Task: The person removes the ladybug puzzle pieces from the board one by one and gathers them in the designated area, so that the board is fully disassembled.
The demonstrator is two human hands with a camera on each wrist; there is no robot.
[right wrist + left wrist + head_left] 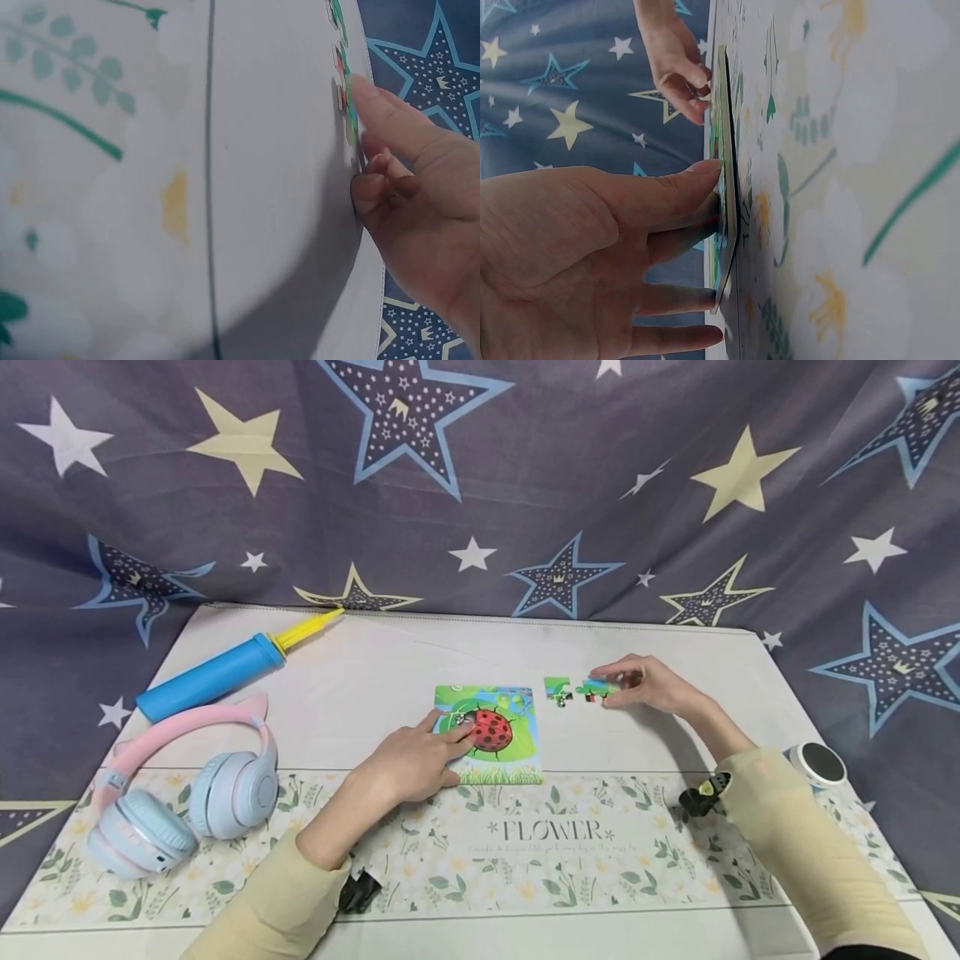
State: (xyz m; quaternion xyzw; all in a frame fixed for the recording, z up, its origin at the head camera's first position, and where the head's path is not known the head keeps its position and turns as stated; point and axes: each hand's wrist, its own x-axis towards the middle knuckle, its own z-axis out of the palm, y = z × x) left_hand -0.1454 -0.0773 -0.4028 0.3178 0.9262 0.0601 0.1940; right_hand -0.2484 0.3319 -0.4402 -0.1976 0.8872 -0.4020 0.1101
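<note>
A square ladybug picture board (491, 731) lies flat at the middle of the table. My left hand (412, 762) rests on its left side with fairly straight, spread fingers; in the left wrist view the fingertips meet the board's surface. To the right of the board, my right hand (658, 683) pinches a green and blue jigsaw piece (597, 690) between thumb and fingers, low at the table surface. Just left of that piece lies another jigsaw piece (557, 689), with a small gap between them. The right wrist view shows the held piece (349, 112) edge-on.
Pink and blue headphones (232, 793) and a blue hand pump (213, 678) with a yellow nozzle lie at the left. A white round object with a dark top (819, 764) stands by the right sleeve. Behind the table hangs a star-patterned cloth (480, 510).
</note>
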